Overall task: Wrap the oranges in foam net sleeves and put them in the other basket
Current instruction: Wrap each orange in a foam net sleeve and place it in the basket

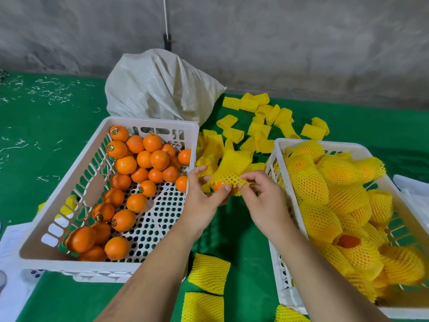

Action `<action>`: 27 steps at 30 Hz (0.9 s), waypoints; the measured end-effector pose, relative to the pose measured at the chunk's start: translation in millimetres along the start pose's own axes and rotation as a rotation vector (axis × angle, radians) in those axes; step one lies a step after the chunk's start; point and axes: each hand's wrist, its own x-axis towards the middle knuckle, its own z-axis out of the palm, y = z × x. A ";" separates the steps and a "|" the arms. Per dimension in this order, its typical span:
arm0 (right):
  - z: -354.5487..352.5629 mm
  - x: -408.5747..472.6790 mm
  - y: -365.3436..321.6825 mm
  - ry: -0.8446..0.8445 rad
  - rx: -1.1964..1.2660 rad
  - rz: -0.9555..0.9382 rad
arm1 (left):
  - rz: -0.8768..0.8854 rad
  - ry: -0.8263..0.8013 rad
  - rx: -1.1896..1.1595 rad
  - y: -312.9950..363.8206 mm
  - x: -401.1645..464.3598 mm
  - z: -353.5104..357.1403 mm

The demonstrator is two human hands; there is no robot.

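Head view: I hold the round orange (219,186) in my left hand (204,201) while my right hand (262,196) pinches the yellow foam net sleeve (232,168), standing upright over it, nearer the white plastic basket of wrapped fruit (285,145).

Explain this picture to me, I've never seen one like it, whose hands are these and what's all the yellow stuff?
The single picture comes from a camera worn on a person's head, looking down at their own two bare hands; there is no machine. The left hand holds an orange while the right hand helps pull a yellow foam net sleeve over it. On the green surface, the left basket holds bare oranges and the right basket holds wrapped ones. Spare sleeves lie scattered between them, with a white sack behind.
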 end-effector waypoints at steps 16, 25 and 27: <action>14.8 2.8 -27.2 -0.007 -0.121 -0.275 | 0.037 0.056 -0.089 0.0 0.4 -8.0; 18.2 -34.3 -42.0 0.075 0.289 0.107 | 0.046 0.082 -0.062 -2.3 0.2 1.8; 18.6 -29.6 -41.4 0.050 0.588 0.423 | 0.078 0.071 -0.049 -3.2 1.0 -3.4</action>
